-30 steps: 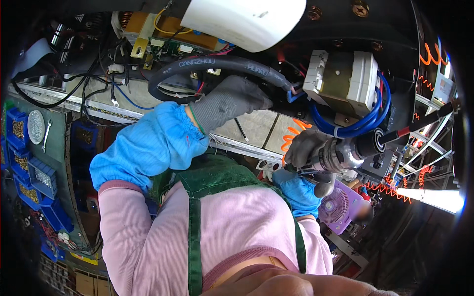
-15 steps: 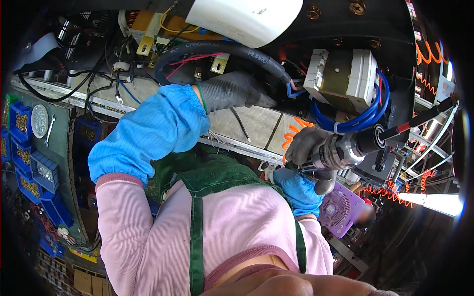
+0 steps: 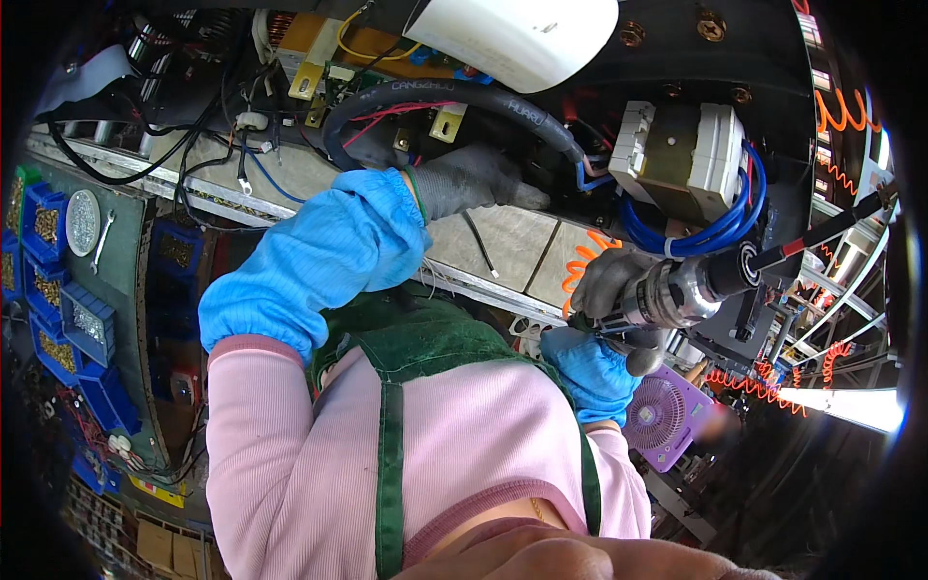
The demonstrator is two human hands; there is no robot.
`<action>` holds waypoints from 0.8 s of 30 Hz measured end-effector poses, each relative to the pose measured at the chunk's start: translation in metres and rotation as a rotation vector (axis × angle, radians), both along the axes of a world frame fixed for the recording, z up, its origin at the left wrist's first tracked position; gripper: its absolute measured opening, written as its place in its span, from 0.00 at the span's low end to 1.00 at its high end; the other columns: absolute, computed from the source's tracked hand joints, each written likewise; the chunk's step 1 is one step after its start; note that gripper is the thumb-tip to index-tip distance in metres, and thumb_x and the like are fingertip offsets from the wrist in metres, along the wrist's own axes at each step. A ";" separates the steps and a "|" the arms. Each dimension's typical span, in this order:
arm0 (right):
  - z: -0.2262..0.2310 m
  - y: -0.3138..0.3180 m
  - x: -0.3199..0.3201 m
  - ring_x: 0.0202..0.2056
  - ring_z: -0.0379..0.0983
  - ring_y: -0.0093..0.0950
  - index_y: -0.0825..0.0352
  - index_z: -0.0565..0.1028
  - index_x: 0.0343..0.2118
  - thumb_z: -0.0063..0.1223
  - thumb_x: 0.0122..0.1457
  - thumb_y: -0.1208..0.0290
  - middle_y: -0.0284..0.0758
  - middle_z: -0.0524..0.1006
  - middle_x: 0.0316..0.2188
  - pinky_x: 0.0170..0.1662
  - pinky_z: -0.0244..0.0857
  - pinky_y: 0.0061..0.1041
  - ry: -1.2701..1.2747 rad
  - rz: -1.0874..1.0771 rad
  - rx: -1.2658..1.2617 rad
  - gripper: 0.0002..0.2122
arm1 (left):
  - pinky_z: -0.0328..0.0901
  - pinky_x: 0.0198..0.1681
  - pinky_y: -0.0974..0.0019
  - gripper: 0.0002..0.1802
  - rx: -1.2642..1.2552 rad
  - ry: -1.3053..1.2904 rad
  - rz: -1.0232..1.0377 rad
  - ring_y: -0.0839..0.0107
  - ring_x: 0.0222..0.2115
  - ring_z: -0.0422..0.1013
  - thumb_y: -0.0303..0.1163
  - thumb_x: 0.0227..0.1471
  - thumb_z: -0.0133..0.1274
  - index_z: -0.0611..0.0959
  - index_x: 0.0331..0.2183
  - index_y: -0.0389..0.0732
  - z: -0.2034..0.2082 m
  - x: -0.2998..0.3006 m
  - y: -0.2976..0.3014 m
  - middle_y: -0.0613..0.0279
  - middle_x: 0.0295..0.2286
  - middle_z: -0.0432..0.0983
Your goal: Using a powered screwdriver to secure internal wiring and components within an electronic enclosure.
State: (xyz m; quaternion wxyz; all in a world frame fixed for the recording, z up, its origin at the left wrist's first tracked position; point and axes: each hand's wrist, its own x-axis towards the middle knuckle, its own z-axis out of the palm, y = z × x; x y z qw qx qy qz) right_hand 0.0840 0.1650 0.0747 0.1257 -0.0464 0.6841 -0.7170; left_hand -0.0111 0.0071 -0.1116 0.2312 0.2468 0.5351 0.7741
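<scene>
My left hand (image 3: pixel 474 182), in a dark grey work glove, reaches in at the near edge of the open black machine, below a thick black cable (image 3: pixel 464 92). Its fingers point right and are pressed together; whatever is at their tips is lost in shadow. In my right hand (image 3: pixel 614 290), also gloved in grey, is a metal-bodied power driver (image 3: pixel 670 295). Its black nose and long black shaft with a red band slant up to the right. Just above the driver sits a white-sided transformer (image 3: pixel 677 159) with a loop of blue wires (image 3: pixel 681 240).
A white cylinder (image 3: pixel 517 39) lies over the machine's top. Loose wires with lugs hang at left, by blue bins (image 3: pixel 87 324) of small hardware and a wrench (image 3: pixel 103 240). Orange coiled hose (image 3: pixel 583 268) hangs behind my right hand; a purple fan (image 3: pixel 665 416) stands below right.
The machine and my left arm have shifted slightly to the right in the picture. Both hands keep nearly the same pose, and the power driver stays in my right hand.
</scene>
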 end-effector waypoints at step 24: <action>-0.025 0.020 -0.021 0.17 0.64 0.27 0.71 0.64 0.36 0.67 0.27 0.49 0.37 0.69 0.17 0.20 0.59 0.23 0.278 0.248 -0.220 0.36 | 0.64 0.38 0.58 0.27 -0.532 0.603 0.777 0.55 0.31 0.70 0.34 0.43 0.56 0.72 0.47 0.38 0.088 0.080 -0.018 0.51 0.31 0.72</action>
